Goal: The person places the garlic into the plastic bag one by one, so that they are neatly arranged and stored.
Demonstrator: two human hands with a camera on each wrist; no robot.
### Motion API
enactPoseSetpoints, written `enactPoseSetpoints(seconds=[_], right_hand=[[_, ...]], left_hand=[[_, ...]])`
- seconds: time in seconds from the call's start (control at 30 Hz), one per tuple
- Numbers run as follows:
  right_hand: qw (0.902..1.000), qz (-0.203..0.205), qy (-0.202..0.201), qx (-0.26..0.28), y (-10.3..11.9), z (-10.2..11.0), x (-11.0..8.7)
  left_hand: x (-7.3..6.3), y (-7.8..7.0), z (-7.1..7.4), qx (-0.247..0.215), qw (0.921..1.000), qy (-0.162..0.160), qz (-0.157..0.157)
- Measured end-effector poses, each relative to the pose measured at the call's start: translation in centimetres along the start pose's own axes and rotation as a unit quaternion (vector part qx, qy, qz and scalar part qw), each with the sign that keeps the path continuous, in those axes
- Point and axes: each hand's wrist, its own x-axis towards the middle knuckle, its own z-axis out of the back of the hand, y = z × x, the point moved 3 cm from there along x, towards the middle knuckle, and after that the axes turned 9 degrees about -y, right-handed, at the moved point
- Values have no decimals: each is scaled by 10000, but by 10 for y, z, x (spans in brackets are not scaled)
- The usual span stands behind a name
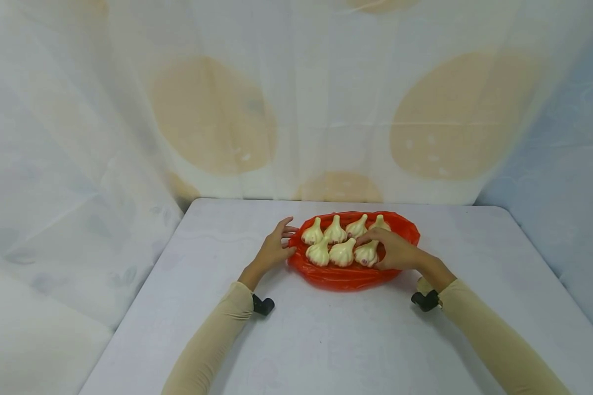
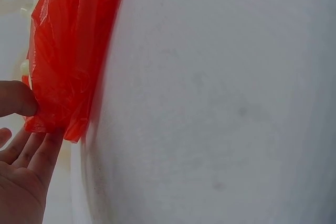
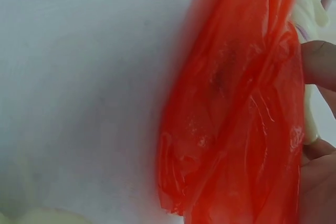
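Several pale garlic bulbs (image 1: 342, 253) stand in two rows, stems up, inside a spread red plastic bag (image 1: 343, 281). My right hand (image 1: 397, 251) reaches over the bag's right end and holds the front-right garlic bulb (image 1: 367, 255) between thumb and fingers. That grip is partly hidden behind the red plastic (image 3: 231, 129) in the right wrist view. At the bag's left end is my left hand (image 1: 274, 248), its fingers fairly straight and touching the plastic. In the left wrist view, the left thumb (image 2: 18, 98) lies against the bag's side.
A white-covered table (image 1: 321, 340) bears the bag near its far edge. Pale cloth with tan round shapes (image 1: 217, 118) hangs behind and at the sides. Beside the right wrist, a beige rounded thing (image 1: 423, 285) shows partly; I cannot tell what it is.
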Motion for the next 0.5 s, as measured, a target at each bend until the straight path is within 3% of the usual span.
enactPoseSetpoints(seconds=[0.33,0.5], right_hand=[[9992,16,-233,322,5,18,-5],[9985,-219,-479,132,8,39,-18]], left_hand=[[1,1,1,23,10000,24,-36],[2,1,1,20,10000,70,9]])
